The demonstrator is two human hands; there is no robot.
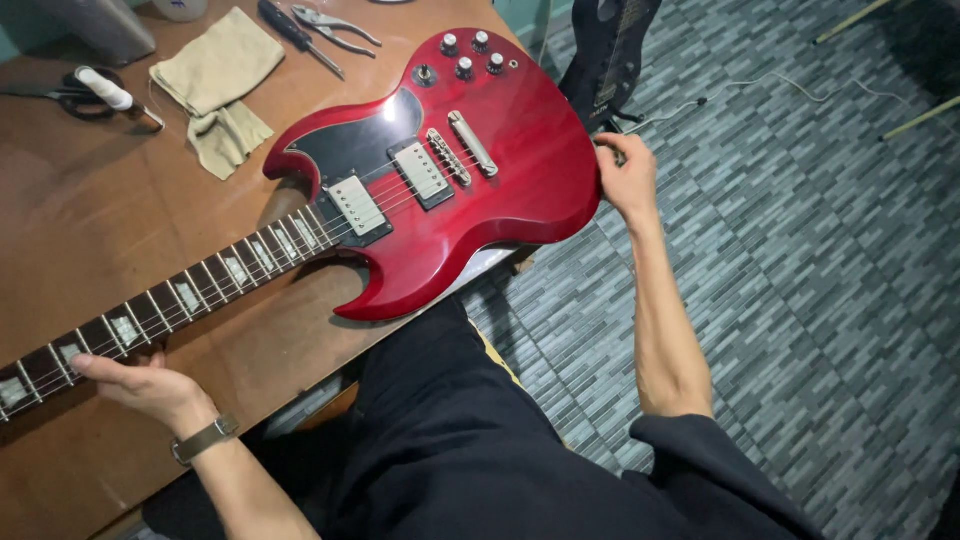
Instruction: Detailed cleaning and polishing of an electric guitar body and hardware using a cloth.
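Head view showed a red guitar (pixel 470 200) lying flat on the brown tabletop (pixel 90 220), neck running to the left edge, body overhanging the right edge. The left hand (pixel 135 385) cupped the neck; the right hand (pixel 625 175) gripped the body's end. Grey patterned tiles (pixel 800 250) covered the floor.

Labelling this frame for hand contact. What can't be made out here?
Head view only:
- Guitar neck: headstock end cut off by the left frame edge.
- Left hand: fingertips tucked under the neck, grip unclear.
- Right hand: fingers curl behind the red guitar body edge; what they touch is hidden.
- Scissors: blades cut off by the left edge.
- Dark instrument: cropped by the top edge.
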